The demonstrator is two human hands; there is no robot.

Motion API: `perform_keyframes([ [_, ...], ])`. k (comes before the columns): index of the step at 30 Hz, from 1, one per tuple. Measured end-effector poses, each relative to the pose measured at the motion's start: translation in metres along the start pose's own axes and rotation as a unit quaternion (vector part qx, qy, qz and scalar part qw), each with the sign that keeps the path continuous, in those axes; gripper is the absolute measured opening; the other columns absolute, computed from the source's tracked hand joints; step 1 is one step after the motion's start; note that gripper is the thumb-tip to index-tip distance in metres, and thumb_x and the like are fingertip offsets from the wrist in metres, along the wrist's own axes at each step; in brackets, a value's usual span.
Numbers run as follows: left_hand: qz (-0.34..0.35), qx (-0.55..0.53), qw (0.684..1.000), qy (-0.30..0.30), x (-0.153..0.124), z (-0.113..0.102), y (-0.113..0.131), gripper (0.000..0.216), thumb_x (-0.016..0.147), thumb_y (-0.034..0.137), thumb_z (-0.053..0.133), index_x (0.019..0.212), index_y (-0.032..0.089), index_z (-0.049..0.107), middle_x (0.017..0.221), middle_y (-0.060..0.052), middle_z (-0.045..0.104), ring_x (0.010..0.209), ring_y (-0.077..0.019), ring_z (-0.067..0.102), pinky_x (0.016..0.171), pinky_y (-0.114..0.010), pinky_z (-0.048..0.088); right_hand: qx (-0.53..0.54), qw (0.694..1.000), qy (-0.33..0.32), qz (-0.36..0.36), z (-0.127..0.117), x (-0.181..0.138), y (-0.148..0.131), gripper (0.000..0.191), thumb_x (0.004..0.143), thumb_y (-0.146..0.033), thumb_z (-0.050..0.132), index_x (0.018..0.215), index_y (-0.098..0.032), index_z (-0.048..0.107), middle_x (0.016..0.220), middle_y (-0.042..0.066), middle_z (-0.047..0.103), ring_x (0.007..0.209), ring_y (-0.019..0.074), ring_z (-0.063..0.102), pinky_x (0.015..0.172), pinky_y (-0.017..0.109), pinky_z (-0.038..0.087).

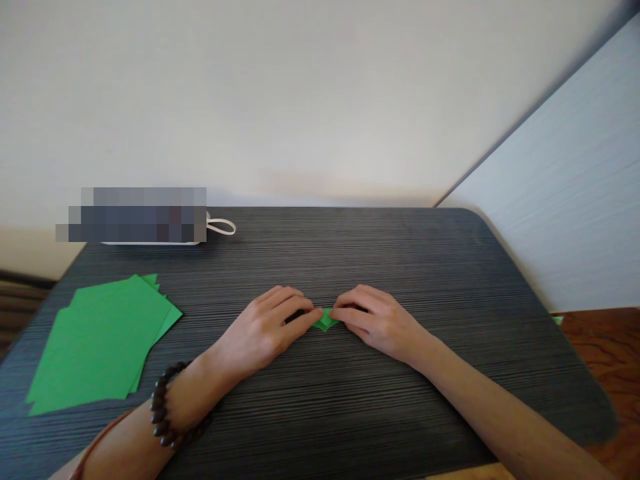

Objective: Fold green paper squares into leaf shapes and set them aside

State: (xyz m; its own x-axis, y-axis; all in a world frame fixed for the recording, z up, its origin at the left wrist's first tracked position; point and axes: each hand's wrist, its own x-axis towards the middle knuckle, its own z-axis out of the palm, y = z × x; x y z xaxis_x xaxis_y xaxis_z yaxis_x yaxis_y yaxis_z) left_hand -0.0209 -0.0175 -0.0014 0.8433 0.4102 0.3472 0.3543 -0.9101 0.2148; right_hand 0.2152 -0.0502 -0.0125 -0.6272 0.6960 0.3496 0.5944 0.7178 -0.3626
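A small folded piece of green paper (326, 321) lies on the dark table near its middle, a pointed end facing me. My left hand (270, 327) is closed on its left side, thumb and fingertips pressed to the paper. From the other side my right hand (380, 320) pinches the right edge. Fingers cover much of the paper, so its full shape is hidden. Over on the left lies a loose stack of green paper sheets (100, 340), its corners fanned unevenly.
The dark wood-grain table (350, 260) has rounded corners and stands against a pale wall (320, 93). At the back left sits a blurred-out object (137, 220) with a pale cord loop (223, 227). A white panel (575, 180) rises on the right.
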Motion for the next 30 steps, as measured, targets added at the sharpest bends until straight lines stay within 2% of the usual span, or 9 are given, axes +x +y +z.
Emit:
perform_keyframes([
  [5, 0.034, 0.03, 0.999, 0.001, -0.002, -0.002, 0.003, 0.026, 0.091, 0.014, 0.045, 0.113, 0.013, 0.058, 0.098, -0.011, 0.065, 0.095, -0.0206, 0.057, 0.083, -0.037, 0.051, -0.093, 0.995, -0.011, -0.035, -0.001, -0.004, -0.003, 0.02, 0.092, -0.019, 0.045, 0.101, -0.021, 0.064, 0.096, 0.003, 0.065, 0.082, 0.0154, 0.052, 0.071, 0.031, 0.042],
  [14, 0.076, 0.102, 0.992, -0.007, -0.004, -0.004, 0.006, 0.026, 0.092, 0.013, 0.042, 0.112, 0.01, 0.058, 0.097, -0.01, 0.067, 0.095, -0.0212, 0.058, 0.08, -0.036, 0.051, -0.162, 0.984, 0.011, -0.073, -0.003, -0.002, -0.01, 0.021, 0.093, -0.019, 0.044, 0.098, -0.019, 0.064, 0.09, 0.002, 0.067, 0.084, 0.0166, 0.049, 0.069, 0.032, 0.037],
  [17, 0.063, 0.125, 0.99, -0.008, -0.008, -0.003, 0.011, 0.027, 0.091, 0.013, 0.045, 0.114, 0.01, 0.058, 0.098, -0.009, 0.067, 0.097, -0.0236, 0.057, 0.082, -0.04, 0.05, -0.175, 0.982, 0.007, -0.071, -0.003, -0.003, -0.013, 0.021, 0.093, -0.018, 0.044, 0.099, -0.018, 0.064, 0.089, 0.003, 0.067, 0.084, 0.0174, 0.049, 0.069, 0.033, 0.036],
  [24, -0.017, 0.132, 0.991, -0.032, -0.016, 0.0, 0.024, 0.032, 0.089, 0.014, 0.045, 0.119, 0.013, 0.057, 0.107, -0.007, 0.066, 0.103, -0.027, 0.054, 0.085, -0.043, 0.047, -0.16, 0.986, -0.013, -0.036, -0.002, -0.012, -0.013, 0.022, 0.091, -0.018, 0.046, 0.106, -0.016, 0.062, 0.086, 0.005, 0.066, 0.084, 0.0197, 0.051, 0.07, 0.035, 0.037],
  [27, -0.022, 0.116, 0.992, -0.047, -0.017, -0.002, 0.025, 0.036, 0.089, 0.013, 0.044, 0.122, 0.017, 0.055, 0.111, -0.006, 0.064, 0.106, -0.028, 0.052, 0.086, -0.043, 0.047, -0.133, 0.991, -0.004, -0.011, -0.001, -0.011, -0.014, 0.022, 0.09, -0.017, 0.046, 0.103, -0.017, 0.063, 0.089, 0.006, 0.065, 0.085, 0.0194, 0.053, 0.07, 0.034, 0.038],
  [30, -0.021, 0.109, 0.992, -0.054, -0.017, -0.004, 0.026, 0.037, 0.088, 0.011, 0.043, 0.122, 0.018, 0.055, 0.112, -0.006, 0.063, 0.108, -0.0292, 0.051, 0.086, -0.044, 0.047, -0.121, 0.993, -0.001, 0.001, -0.001, -0.007, -0.015, 0.026, 0.09, -0.016, 0.045, 0.112, -0.017, 0.06, 0.092, 0.006, 0.064, 0.086, 0.0191, 0.053, 0.071, 0.034, 0.04],
])
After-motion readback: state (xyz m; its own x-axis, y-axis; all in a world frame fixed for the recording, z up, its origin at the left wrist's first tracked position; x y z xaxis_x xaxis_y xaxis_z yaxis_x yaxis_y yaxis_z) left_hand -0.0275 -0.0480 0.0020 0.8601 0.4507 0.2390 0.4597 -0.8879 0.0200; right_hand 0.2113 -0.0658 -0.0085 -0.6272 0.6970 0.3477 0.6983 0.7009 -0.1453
